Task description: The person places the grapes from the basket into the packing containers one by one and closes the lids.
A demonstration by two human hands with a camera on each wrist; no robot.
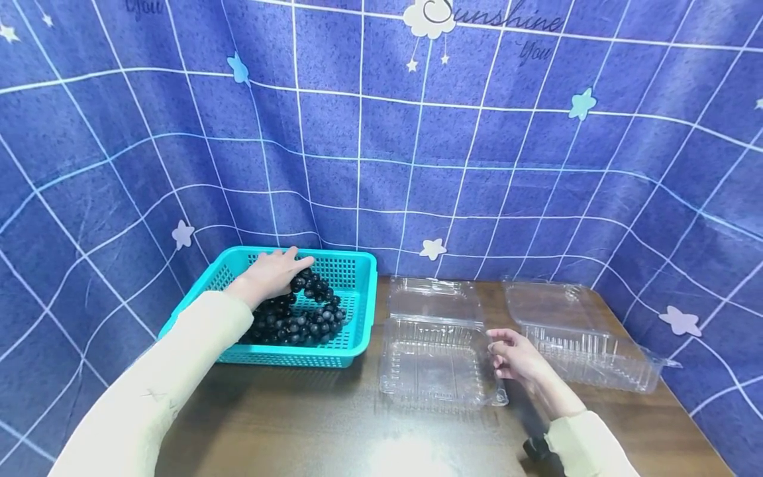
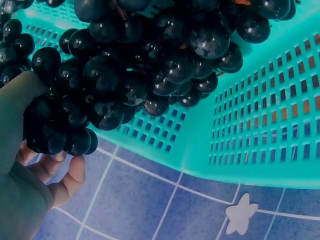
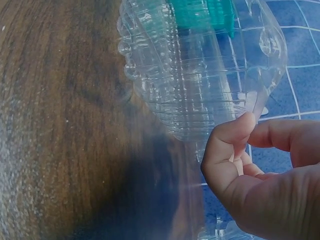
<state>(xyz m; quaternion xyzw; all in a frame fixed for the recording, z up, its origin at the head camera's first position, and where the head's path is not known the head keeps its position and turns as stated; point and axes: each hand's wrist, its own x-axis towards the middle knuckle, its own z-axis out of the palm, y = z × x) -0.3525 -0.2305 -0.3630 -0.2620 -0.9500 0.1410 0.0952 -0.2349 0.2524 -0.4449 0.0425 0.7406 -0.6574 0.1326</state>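
Observation:
A turquoise plastic basket [image 1: 368, 311] holds bunches of dark grapes [image 1: 316, 321]. My left hand [image 1: 271, 273] reaches over its back left part and holds a bunch; in the left wrist view the grapes [image 2: 107, 82] lie between thumb and curled fingers [image 2: 72, 177], with more hanging beside them. To the right of the basket, a clear plastic clamshell box [image 1: 432, 371] lies with its lid [image 1: 435, 298] folded back. At this box's right edge is my right hand [image 1: 515, 358], its thumb and forefinger pinching the rim, as the right wrist view shows up close.
Another clear clamshell box [image 1: 596, 364], also with its lid back, stands right of my right hand. A blue grid-patterned cloth [image 1: 381, 146] with stars hangs behind and at both sides of the brown wooden table [image 1: 310, 424]. A black object [image 1: 536, 447] sits by my right wrist.

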